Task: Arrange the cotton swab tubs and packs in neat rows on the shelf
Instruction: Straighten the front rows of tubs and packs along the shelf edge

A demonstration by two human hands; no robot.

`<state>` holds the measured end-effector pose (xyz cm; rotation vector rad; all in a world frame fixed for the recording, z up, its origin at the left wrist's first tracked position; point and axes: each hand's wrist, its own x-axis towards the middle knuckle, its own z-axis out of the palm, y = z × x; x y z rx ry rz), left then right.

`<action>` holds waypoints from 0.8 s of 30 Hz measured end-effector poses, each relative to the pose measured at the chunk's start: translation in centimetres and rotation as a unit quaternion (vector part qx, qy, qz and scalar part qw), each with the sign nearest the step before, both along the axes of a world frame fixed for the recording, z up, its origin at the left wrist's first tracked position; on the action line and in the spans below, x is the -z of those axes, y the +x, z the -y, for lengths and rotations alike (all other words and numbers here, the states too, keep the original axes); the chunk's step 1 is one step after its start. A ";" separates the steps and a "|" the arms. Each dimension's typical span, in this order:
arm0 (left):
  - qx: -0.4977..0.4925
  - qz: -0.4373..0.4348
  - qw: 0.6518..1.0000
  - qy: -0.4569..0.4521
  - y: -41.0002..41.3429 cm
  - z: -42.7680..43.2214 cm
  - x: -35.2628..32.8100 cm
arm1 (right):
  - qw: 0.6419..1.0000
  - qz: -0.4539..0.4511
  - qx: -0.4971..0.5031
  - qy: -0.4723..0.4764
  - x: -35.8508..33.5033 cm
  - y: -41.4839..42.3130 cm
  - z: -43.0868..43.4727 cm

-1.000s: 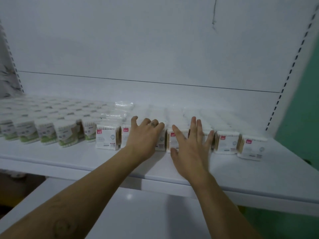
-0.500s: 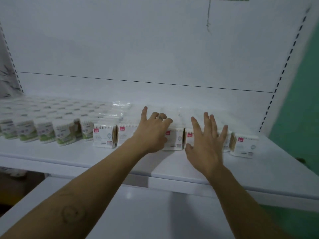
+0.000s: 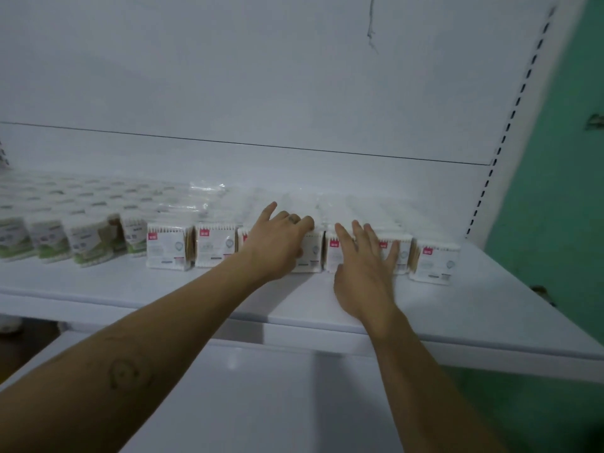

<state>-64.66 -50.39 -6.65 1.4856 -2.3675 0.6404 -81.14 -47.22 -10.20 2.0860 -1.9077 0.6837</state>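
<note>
Mid-frame on the shelf (image 3: pixel 196 289), I see rowed swab packs (image 3: pixel 214 245).
The left hand (image 3: pixel 277 243) lies flat over one; the right hand (image 3: pixel 362 266) presses spread fingers (image 3: pixel 371 237) on fronts.

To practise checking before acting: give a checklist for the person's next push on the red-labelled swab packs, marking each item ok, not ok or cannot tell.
1. Left hand touching the white red-labelled cotton swab packs: ok.
2. Right hand fingers spread flat on pack fronts: ok.
3. Bare white metal shelf before the row: ok.
4. Rightmost pack level with neighbours: cannot tell.
5. Rows behind: cannot tell, washed out.
6. Green-labelled round tubs straight: cannot tell, blurred.
</note>
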 end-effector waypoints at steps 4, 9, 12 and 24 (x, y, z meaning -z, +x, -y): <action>0.001 -0.010 1.000 -0.014 -0.3 0.4 0.5 | 1.000 -0.008 0.011 -0.012 0.6 -0.3 -0.2; -0.005 -0.015 1.000 -0.019 -0.6 0.3 0.6 | 1.000 -0.013 0.024 -0.012 0.7 -0.4 -0.2; -0.005 -0.015 0.999 -0.040 -0.5 0.3 0.9 | 0.999 -0.018 0.026 -0.013 0.8 -0.2 -0.1; -0.010 -0.082 0.993 -0.080 2.7 -1.3 -1.4 | 0.994 -0.062 0.021 -0.084 -1.4 -0.5 -0.6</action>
